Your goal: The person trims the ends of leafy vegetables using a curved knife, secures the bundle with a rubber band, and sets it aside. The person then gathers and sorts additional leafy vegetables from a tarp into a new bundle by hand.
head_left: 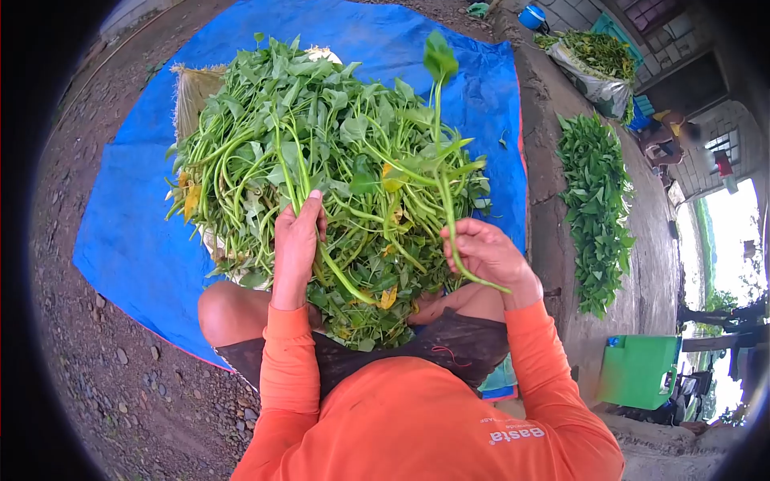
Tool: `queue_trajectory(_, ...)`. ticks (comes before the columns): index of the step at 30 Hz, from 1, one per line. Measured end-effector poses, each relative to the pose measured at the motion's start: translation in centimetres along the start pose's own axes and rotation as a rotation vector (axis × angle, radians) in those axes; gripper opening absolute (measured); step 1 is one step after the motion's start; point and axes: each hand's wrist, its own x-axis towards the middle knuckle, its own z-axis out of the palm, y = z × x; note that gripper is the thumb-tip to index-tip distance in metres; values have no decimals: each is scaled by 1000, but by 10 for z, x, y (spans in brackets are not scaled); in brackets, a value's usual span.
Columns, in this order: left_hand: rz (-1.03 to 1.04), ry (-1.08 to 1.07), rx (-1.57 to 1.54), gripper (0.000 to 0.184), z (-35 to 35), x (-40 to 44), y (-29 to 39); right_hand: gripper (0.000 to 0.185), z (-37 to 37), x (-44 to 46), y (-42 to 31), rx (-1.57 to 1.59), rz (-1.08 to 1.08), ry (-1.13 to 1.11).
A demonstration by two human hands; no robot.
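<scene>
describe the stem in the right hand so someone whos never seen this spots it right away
On the blue tarp lies a big heap of greens. At its right side, the person's right hand holds one green stem. Unlike its tangled neighbours, its bare lower end curves toward the wrist.

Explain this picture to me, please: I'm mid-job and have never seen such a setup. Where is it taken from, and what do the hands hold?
There is no machine here; the two bare hands are the person's own. The one picture comes from a camera worn on their head, looking forward and down, so the orange sleeves and lap appear low in it. The dark curved edges are probably from a wide lens.

On the blue tarp is a heap of greens, with some yellow leaves in it. The left hand grips green stems; the right hand holds a single stem. Off to the right, more greens lie on concrete.
</scene>
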Motion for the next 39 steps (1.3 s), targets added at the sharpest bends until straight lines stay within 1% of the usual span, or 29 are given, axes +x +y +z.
queue_trajectory(1,-6,-13,6,37,1,-1,0,34,4,-2,6,-43,60,6)
queue_trajectory(4,-6,-9,31,36,-1,-7,3,37,11,-16,-6,55,-26,-25)
queue_trajectory(5,-10,-16,29,36,0,-6,2,40,6,-14,-8,105,-19,-69)
queue_trajectory(8,0,-40,25,35,5,-3,1,40,-3,-10,-3,-35,39,5)
queue_trajectory(9,13,-49,28,35,3,-1,1,39,3,-23,-16,32,-33,-89)
queue_trajectory(12,-9,-66,46,35,2,-6,-3,37,-1,-28,-21,140,-104,-140)
queue_trajectory(14,-9,-66,34,36,7,-3,-4,34,-8,-17,-3,66,35,-86)
queue_trajectory(15,13,-103,83,36,5,-1,-9,31,-1,-15,3,68,61,-84)
queue_trajectory(16,-45,-92,87,36,9,-6,-2,29,7,-11,11,77,95,-86)
queue_trajectory(18,-26,-96,86,37,13,-9,-7,28,22,0,25,163,136,-9)
queue_trajectory(19,-31,-134,106,36,12,-10,-11,27,28,2,31,205,154,35)
queue_trajectory(22,-43,-152,78,35,18,-12,-20,29,17,19,63,207,51,226)
queue_trajectory(23,-50,-149,88,35,19,-13,-19,30,20,20,68,128,17,348)
queue_trajectory(26,-20,-114,96,39,24,-15,-19,30,45,20,68,-39,-105,542)
queue_trajectory(27,-22,-94,109,38,25,-16,-19,33,53,20,66,-106,-110,561)
queue_trajectory(30,31,-92,166,39,30,-19,-17,36,59,26,83,-344,-234,619)
queue_trajectory(31,24,-109,157,39,32,-20,-15,40,62,28,88,-349,-257,617)
queue_trajectory(34,-63,-127,148,38,47,-28,-18,32,70,37,101,-300,-296,585)
queue_trajectory(35,-108,-160,116,38,49,-26,-32,31,73,38,103,-252,-281,485)
queue_trajectory(36,-84,-183,43,39,55,-28,-36,31,77,39,107,-237,-238,432)
queue_trajectory(38,-160,-288,-174,38,54,-27,-53,31,84,42,112,-205,-167,329)
queue_trajectory(39,-170,-266,-150,35,54,-26,-53,31,90,43,112,-313,-184,327)
